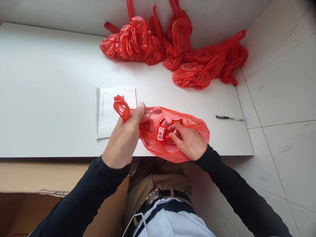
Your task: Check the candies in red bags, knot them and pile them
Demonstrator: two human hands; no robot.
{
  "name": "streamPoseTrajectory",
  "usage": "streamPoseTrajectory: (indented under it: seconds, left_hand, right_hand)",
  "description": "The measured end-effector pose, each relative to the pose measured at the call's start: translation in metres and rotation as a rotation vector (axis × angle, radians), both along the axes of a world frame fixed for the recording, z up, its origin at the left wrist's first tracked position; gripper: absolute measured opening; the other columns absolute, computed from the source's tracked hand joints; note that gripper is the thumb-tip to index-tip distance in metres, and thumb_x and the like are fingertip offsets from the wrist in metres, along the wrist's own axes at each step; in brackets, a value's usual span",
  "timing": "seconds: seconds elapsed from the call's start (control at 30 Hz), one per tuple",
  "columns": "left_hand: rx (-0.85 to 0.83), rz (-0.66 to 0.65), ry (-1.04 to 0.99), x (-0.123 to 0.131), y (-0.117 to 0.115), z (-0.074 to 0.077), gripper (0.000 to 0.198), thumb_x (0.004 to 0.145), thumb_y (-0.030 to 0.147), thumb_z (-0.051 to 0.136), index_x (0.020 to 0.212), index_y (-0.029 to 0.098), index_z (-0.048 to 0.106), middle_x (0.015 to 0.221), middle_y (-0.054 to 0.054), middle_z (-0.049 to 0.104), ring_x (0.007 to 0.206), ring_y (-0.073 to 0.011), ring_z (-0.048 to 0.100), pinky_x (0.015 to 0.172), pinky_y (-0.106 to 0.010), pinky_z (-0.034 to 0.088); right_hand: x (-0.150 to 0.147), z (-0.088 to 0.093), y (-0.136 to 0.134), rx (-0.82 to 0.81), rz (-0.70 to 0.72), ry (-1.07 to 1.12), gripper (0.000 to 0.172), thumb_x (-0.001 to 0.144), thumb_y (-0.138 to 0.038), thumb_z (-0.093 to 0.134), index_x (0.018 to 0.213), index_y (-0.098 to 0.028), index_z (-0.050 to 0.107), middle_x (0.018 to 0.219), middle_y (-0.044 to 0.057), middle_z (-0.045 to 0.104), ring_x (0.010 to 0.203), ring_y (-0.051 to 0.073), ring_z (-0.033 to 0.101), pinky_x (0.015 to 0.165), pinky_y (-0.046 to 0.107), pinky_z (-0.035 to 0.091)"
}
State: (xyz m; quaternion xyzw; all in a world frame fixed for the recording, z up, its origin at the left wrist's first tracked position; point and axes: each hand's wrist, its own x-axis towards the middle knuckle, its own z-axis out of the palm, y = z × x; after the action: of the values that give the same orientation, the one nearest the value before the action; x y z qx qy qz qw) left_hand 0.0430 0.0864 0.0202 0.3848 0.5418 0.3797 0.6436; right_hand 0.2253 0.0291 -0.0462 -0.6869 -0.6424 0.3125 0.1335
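A thin red plastic bag (195, 128) lies open at the near edge of the white table (44, 92). My left hand (124, 136) is closed round its bunched handle and holds the mouth up. Inside the bag, my right hand (189, 140) pinches small red and white wrapped packets (163, 133). Several such packets sit together in the bag.
Several tied red plastic bags (172, 49) are heaped at the back of the table against the wall. A printed sheet of paper (108, 108) lies left of the open bag. A black pen (228, 118) rests near the right edge. A cardboard box (29, 204) stands below left.
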Motion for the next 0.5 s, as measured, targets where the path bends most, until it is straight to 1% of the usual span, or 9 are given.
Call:
streamPoseTrajectory:
  seconds: [0.07,0.1,0.17,0.23,0.3,0.37,0.5]
  left_hand:
    - [0.006,-0.004,-0.001,0.0,0.0,-0.001,0.032,0.087,0.049,0.065,0.092,0.019,0.076,0.095,-0.007,0.078,0.099,-0.0247,0.071,0.094,-0.037,0.052]
    - [0.007,-0.007,-0.005,0.0,0.0,-0.001,0.032,0.087,0.049,0.065,0.091,0.019,0.076,0.093,-0.007,0.078,0.096,-0.0241,0.071,0.091,-0.036,0.053]
    - [0.015,-0.01,-0.019,0.0,-0.001,-0.002,0.034,0.087,0.05,0.066,0.089,0.018,0.076,0.091,-0.007,0.078,0.091,-0.0232,0.072,0.085,-0.034,0.055]
    - [0.015,-0.019,-0.031,0.0,-0.001,-0.002,0.037,0.086,0.053,0.067,0.089,0.018,0.076,0.091,-0.007,0.078,0.088,-0.023,0.072,0.081,-0.033,0.056]
    - [0.0,-0.029,-0.032,0.0,-0.002,-0.001,0.038,0.085,0.055,0.068,0.092,0.018,0.077,0.092,-0.007,0.078,0.089,-0.0227,0.072,0.081,-0.032,0.056]
    - [-0.009,-0.034,-0.027,0.0,-0.002,-0.001,0.039,0.086,0.056,0.067,0.095,0.019,0.077,0.094,-0.007,0.078,0.092,-0.0224,0.071,0.085,-0.032,0.055]
    - [0.004,-0.025,-0.016,-0.001,-0.001,-0.003,0.039,0.086,0.056,0.067,0.096,0.02,0.078,0.096,-0.007,0.078,0.098,-0.0227,0.071,0.092,-0.033,0.053]
  right_hand:
    - [0.005,-0.001,0.006,0.084,0.102,-0.064,0.041,0.096,-0.017,0.045,0.134,-0.021,0.058,0.095,0.005,0.07,0.079,0.019,0.062,0.07,0.031,0.044]
    - [0.006,-0.002,0.009,0.106,0.17,-0.104,0.049,0.094,-0.012,0.043,0.142,-0.021,0.053,0.1,0.006,0.068,0.08,0.019,0.062,0.069,0.031,0.044]
    - [0.007,-0.006,0.014,0.119,0.29,-0.209,0.062,0.091,-0.006,0.041,0.15,-0.026,0.046,0.104,0.008,0.064,0.077,0.019,0.059,0.062,0.03,0.041]
    - [0.006,-0.01,0.019,0.117,0.37,-0.302,0.067,0.089,-0.004,0.043,0.151,-0.03,0.046,0.104,0.008,0.06,0.074,0.019,0.055,0.056,0.029,0.036]
    - [0.004,-0.013,0.022,0.13,0.413,-0.337,0.065,0.089,-0.005,0.045,0.148,-0.033,0.05,0.105,0.009,0.057,0.075,0.018,0.053,0.055,0.029,0.033]
    - [0.003,-0.016,0.026,0.138,0.423,-0.32,0.056,0.093,-0.01,0.047,0.143,-0.033,0.056,0.107,0.009,0.056,0.077,0.018,0.053,0.058,0.028,0.034]
    - [0.008,-0.017,0.029,0.132,0.402,-0.24,0.036,0.096,-0.016,0.049,0.128,-0.024,0.065,0.105,0.008,0.055,0.079,0.018,0.053,0.065,0.029,0.039]
